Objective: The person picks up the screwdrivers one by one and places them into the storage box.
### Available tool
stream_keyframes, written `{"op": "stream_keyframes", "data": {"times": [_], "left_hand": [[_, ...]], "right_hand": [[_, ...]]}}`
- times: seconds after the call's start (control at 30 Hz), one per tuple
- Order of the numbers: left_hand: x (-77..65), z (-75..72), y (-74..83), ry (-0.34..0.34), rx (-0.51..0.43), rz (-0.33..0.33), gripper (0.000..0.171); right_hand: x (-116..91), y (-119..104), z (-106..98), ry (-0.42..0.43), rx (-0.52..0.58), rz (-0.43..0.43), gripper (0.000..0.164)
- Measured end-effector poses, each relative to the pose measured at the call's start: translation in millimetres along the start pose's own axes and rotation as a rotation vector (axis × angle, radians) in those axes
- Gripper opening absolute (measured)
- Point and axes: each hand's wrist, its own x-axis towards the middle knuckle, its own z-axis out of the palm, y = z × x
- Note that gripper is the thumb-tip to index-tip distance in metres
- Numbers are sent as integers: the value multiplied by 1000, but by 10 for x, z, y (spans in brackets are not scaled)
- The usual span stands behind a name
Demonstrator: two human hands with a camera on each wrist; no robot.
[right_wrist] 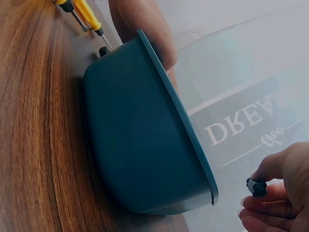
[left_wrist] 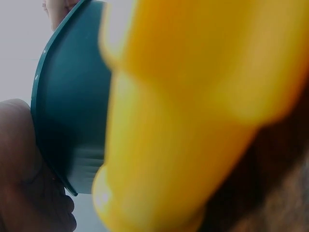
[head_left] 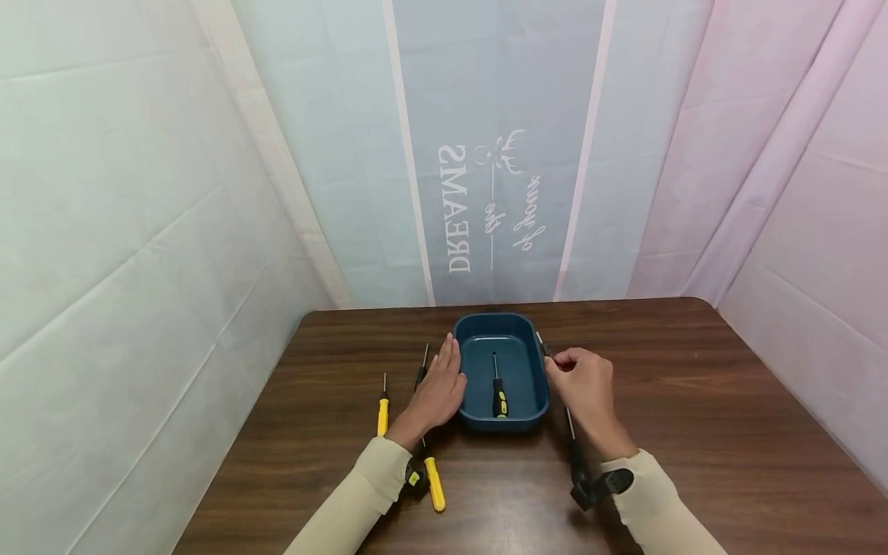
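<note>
A dark blue rectangular bin (head_left: 539,416) stands on the table, with a black-and-yellow screwdriver (head_left: 499,397) lying inside. My left hand (head_left: 438,388) rests against the bin's left rim, its fingers straight. Just outside the right rim, my right hand (head_left: 586,385) pinches a small dark-handled screwdriver (head_left: 543,344) between thumb and fingers. The dark handle end (right_wrist: 256,187) pokes out of that grip in the right wrist view. Another screwdriver (head_left: 576,455) with a black handle lies under the right wrist, partly hidden.
Left of the bin lie a yellow-handled screwdriver (head_left: 383,416), a second yellow-handled one (head_left: 435,484) near the left wrist, and a black one (head_left: 422,371) partly behind the left hand. A blurred yellow handle (left_wrist: 183,121) fills much of the left wrist view. Fabric walls (head_left: 499,92) enclose the table.
</note>
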Motion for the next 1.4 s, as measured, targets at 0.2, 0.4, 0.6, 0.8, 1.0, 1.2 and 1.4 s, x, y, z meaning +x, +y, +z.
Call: {"op": "stream_keyframes", "data": {"times": [0.2,0.4,0.6,0.8,1.0,1.2,1.4], "left_hand": [[7,-1,4,2,-2,2,63],[13,-3,10,-7,-3,-3,64],[16,-9,14,-10,2,-7,64],[13,-25,31,3,-13,6,63],[10,-30,32,-4,-3,-2,63],[-1,-23,30,-4,1,-1,63],[-8,-12,19,-1,1,1,63]], "right_hand": [[-1,-11,34,-14,-1,-25,15],[-23,-26,53,-23,2,-14,16],[-46,-56,61,-55,-2,-23,15],[-65,-74,74,-75,2,-26,14],[-79,-84,103,-104,3,-1,14],[-91,-103,119,-118,-3,14,14],[-107,-146,125,-152,-7,28,15]]}}
